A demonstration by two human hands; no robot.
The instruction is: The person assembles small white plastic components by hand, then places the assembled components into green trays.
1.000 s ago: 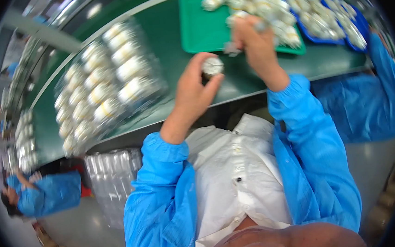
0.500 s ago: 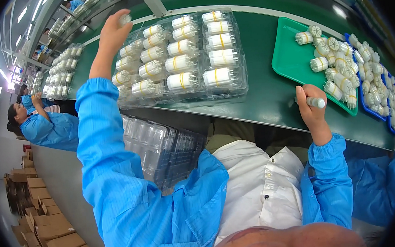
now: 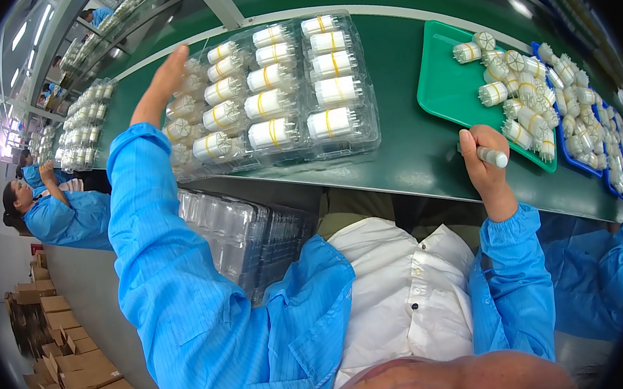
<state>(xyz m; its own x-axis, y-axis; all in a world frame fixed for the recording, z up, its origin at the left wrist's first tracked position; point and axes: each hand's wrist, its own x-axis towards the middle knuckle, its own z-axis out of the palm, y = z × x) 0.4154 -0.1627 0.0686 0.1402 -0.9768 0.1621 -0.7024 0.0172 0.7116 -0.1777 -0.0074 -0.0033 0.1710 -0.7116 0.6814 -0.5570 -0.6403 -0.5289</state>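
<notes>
- Currently, a slim, whitish cylinder (image 3: 495, 156) sits gripped in your right hand's (image 3: 484, 171) curled fingers, beside the green plastic tray (image 3: 440, 75).
- Your left hand (image 3: 168, 75) reaches the clear plastic tray's (image 3: 365, 80) far-left corner; its grip cannot be told.
- White, yellow-banded cylindrical bundles (image 3: 269, 103) lie there in columns.

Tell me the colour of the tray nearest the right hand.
Green tray; best seen in head view.

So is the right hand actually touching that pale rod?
Touching. The head view shows the right hand closed around the pale rod, its fingers over it and one end poking out.
</notes>
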